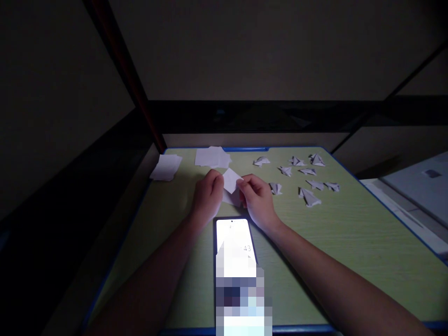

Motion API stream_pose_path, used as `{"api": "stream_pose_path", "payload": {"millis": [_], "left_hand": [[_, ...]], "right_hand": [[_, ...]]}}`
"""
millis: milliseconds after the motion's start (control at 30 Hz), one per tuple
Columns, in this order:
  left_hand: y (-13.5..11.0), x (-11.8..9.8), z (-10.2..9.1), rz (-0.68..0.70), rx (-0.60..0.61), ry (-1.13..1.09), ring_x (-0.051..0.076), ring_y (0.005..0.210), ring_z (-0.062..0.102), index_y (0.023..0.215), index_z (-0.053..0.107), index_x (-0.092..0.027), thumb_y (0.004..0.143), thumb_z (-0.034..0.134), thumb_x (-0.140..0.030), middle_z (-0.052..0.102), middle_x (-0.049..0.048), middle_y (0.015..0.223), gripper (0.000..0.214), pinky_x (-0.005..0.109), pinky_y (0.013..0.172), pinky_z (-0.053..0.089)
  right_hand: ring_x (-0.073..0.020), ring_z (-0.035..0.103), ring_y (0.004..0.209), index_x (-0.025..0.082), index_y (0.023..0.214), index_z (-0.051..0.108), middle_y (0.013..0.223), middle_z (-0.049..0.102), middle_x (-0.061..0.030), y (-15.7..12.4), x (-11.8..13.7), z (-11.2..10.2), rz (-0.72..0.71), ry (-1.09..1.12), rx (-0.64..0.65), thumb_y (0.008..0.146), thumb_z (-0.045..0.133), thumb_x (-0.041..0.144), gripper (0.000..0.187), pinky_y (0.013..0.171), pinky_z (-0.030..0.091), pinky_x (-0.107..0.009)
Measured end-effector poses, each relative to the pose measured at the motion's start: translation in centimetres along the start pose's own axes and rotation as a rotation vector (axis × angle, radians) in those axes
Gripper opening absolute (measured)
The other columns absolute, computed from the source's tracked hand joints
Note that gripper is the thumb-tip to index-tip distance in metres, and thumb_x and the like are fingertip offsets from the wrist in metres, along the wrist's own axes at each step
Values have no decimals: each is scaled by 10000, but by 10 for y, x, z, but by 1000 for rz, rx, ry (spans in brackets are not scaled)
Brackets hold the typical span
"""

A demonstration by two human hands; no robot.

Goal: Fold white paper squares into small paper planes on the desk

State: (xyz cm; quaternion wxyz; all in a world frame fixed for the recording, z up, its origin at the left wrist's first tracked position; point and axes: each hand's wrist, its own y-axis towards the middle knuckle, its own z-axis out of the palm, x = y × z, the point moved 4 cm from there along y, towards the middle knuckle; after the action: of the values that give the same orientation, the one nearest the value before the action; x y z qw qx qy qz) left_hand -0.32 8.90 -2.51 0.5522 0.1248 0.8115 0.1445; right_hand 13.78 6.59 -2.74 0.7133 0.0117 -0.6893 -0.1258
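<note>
Both of my hands meet over the middle of a green table with a blue rim. My left hand and my right hand are both closed on a small white sheet of paper, which is partly folded and raised between the fingertips. A lit phone lies flat on the table just in front of my wrists, between my forearms.
Several folded white paper planes are scattered on the table's right half. One stack of white paper squares lies at the far edge; another stack overhangs the far left corner. A dark frame and walls surround the table.
</note>
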Motion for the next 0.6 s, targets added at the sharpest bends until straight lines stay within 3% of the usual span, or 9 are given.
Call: {"api": "stream_pose_path", "payload": {"millis": [600], "left_hand": [[-3,-8,-2,83,12,60,112,525,430,615,408,-205,927,438,-250,428,-37,541,316,282,534,296]], "right_hand": [[-75,406,370,190,737,600,458,501,70,0,-1,-8,40,18,-45,819,583,342,173,354,285,-216]]}}
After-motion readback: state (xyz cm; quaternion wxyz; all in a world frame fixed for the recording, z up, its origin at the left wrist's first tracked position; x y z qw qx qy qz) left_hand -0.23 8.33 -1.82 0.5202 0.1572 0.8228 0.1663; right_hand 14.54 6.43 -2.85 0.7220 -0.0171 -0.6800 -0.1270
